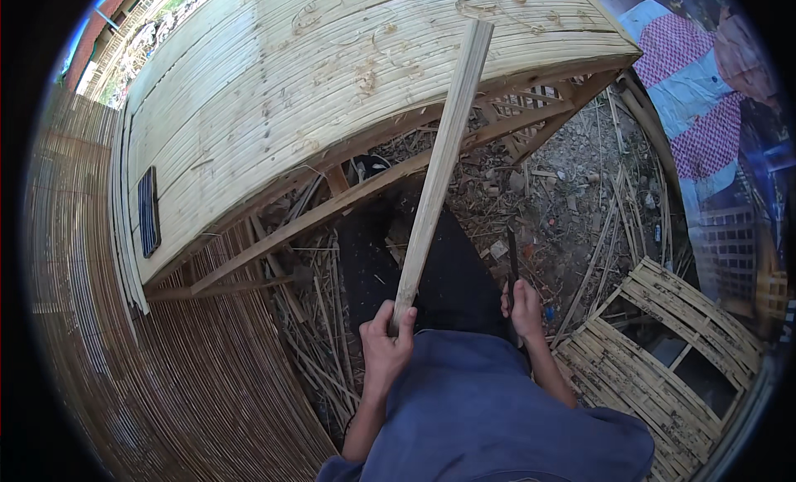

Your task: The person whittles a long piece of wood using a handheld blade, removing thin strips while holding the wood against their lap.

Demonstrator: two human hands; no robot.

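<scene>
I have the left grip (385, 344) pinching a pale strip (442, 171), far end over the bench (240, 125). My right grip (524, 312) clasps a dark blade (512, 254).

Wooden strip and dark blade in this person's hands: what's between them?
In the head view, a leg in dark trousers lies between the wooden strip and the dark blade, with scrap-littered ground showing beside the blade.

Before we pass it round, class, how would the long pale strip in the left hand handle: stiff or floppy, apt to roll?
The long pale strip is probably stiff: held near one end by the left hand, it juts straight. It seems unlikely to roll, since its sides look flat.
</scene>
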